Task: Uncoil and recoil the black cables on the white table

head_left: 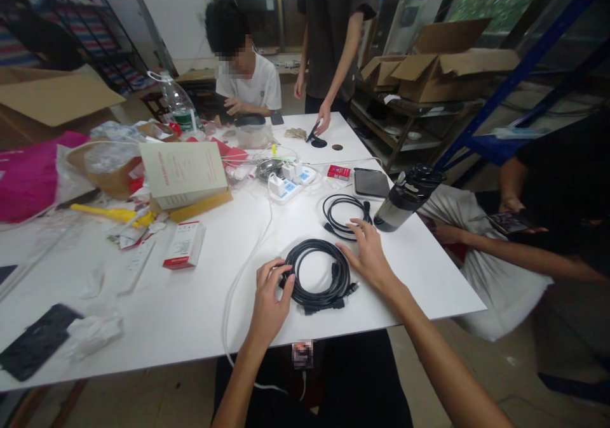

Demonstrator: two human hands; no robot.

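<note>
Clearly, we hold both hands around one large coil of black cable (309,298), which lies flat on the table (443,288) near its front edge. Our left hand (269,298) has bent fingers at the left side of this ring, with the thumb beside it; whether they press the cable, we cannot tell. Our right hand (369,256) is open, its fingers apart, the thumb near the upper right side. Such placing from two sides probably serves to keep the ring round. The cable seems wound in this way so that its length does not tangle, and its plug ends are gathered at the lower right.

Just beyond, near our right fingertips, we see a smaller black coil (330,226). To its right is a dark bottle (403,199), and behind, a tablet-like device (372,183) and a red packet (338,172). Farther left, the power strip (290,183) lies in the middle, perhaps so that cords can reach it from several sides. Across the table, a co-worker's hand (324,117) touches a dark object.
</note>
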